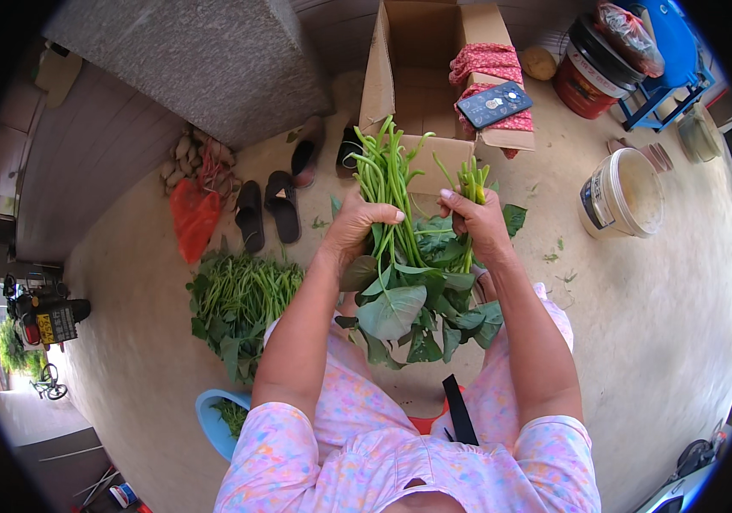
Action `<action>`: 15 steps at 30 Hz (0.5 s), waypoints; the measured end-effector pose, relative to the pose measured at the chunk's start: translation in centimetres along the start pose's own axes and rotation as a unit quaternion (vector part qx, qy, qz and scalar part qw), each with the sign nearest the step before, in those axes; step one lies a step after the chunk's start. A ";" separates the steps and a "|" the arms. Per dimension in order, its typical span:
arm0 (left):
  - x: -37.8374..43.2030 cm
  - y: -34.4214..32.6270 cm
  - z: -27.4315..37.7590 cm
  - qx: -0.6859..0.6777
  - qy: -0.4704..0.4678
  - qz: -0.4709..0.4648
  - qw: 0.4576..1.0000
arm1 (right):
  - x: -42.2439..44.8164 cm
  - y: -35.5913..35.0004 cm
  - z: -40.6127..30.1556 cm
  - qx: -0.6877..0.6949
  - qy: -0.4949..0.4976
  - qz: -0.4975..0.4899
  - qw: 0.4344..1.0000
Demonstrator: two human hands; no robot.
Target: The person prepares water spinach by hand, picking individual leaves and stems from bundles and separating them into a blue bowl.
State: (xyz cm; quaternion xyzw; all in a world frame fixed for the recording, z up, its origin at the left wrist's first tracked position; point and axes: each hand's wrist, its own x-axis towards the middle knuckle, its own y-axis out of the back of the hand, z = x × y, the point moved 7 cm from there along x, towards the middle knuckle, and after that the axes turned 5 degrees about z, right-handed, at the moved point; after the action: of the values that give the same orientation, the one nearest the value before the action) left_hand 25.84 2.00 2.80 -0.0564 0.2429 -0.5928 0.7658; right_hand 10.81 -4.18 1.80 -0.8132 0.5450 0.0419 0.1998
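My left hand grips a thick bunch of green leafy stems, the stem ends pointing away from me and the broad leaves hanging towards my lap. In my right hand is a smaller bunch of the same greens, held by its stems with the thumb across them. The leaves of both bunches overlap between my forearms, so where one ends is hidden. On the floor by my left arm lies a large pile of similar greens.
Ahead stands an open cardboard box with a phone on red patterned cloth. A white bucket is to the right. Dark slippers, a red mesh bag and a blue basin are on the left.
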 end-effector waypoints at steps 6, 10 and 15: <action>0.8 -0.8 -1.3 -0.003 0.018 0.011 1.000 | -0.1 -0.5 0.5 0.060 0.056 0.028 0.996; 0.9 -1.6 -1.9 -0.003 0.014 0.010 1.000 | -0.2 -0.5 0.2 0.053 0.073 0.041 0.995; 0.9 -2.9 -3.2 -0.007 0.023 0.001 1.000 | -0.2 -0.7 0.6 0.037 0.068 0.032 0.996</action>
State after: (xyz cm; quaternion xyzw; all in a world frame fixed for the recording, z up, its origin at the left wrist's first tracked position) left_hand 22.05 1.01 0.78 -0.0480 0.2648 -0.5917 0.7599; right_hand 11.51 -3.59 1.52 -0.7884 0.5844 -0.0272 0.1905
